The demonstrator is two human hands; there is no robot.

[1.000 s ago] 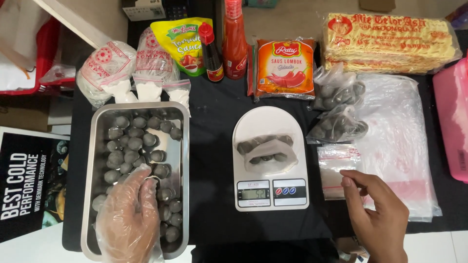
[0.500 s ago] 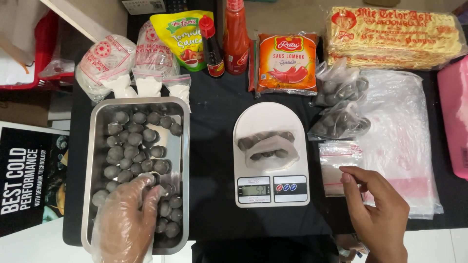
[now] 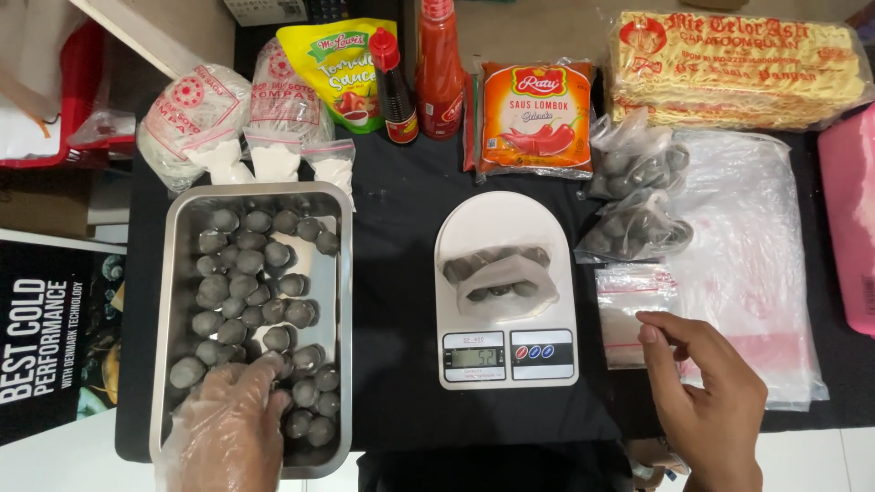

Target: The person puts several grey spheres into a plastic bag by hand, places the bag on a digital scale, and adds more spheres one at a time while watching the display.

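My left hand [image 3: 226,428], in a clear plastic glove, reaches into a steel tray [image 3: 171,273] of grey meatballs [image 3: 244,284] at the left. Its fingers curl over the meatballs at the tray's near end, and I cannot see whether any is gripped. My bare right hand [image 3: 711,401] rests at the lower right, with thumb and fingertips touching a stack of small zip bags [image 3: 629,301]. Between the hands stands a white kitchen scale [image 3: 506,355] carrying an open plastic bag with a few meatballs [image 3: 499,278].
Two filled meatball bags [image 3: 633,200] lie right of the scale on a pile of clear plastic bags [image 3: 756,255]. Sauce bottles [image 3: 437,73], sauce pouches [image 3: 538,114], a noodle pack [image 3: 734,64] and white powder bags [image 3: 273,164] line the back. A pink container [image 3: 848,219] is at far right.
My left hand has drawn back toward me along the tray, uncovering meatballs in the middle. The right hand has stayed on the zip bags.
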